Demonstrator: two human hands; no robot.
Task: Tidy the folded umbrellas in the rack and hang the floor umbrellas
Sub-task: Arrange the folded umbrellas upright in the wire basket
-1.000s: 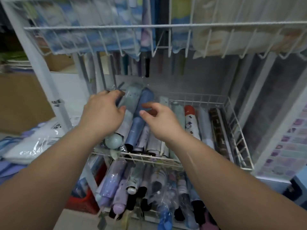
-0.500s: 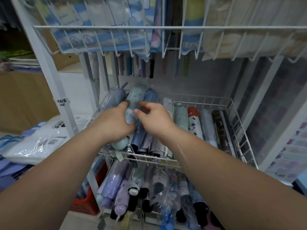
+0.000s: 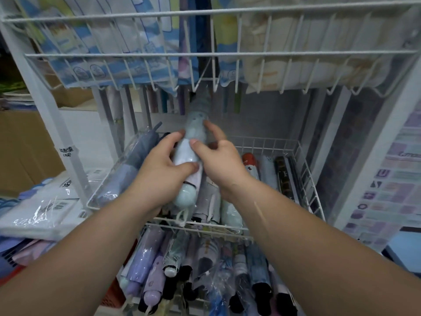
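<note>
The person's left hand (image 3: 159,172) grips the pale blue folded umbrella (image 3: 187,149) around its middle, thumb laid across the front and fingers curled behind. The right hand (image 3: 219,160) pinches the same umbrella slightly higher, between the thumb and the extended forefinger, with the other fingers loosely bent. The umbrella is lifted at a slant above the wire basket (image 3: 306,179). Its mint-coloured handle end points down toward the basket's front rim. Its far end points up toward the upper wire rack (image 3: 250,54), and that end is blurred, so it is unclear whether it touches the rack. Long umbrellas hang from the upper rack. In the basket, other folded umbrellas lie lengthwise. A grey-blue umbrella (image 3: 139,156) lies against the left wall and a red-capped umbrella (image 3: 249,161) right of the hands. Beneath the basket, more wrapped umbrellas lie side by side, a lilac umbrella (image 3: 145,258) among them.
</note>
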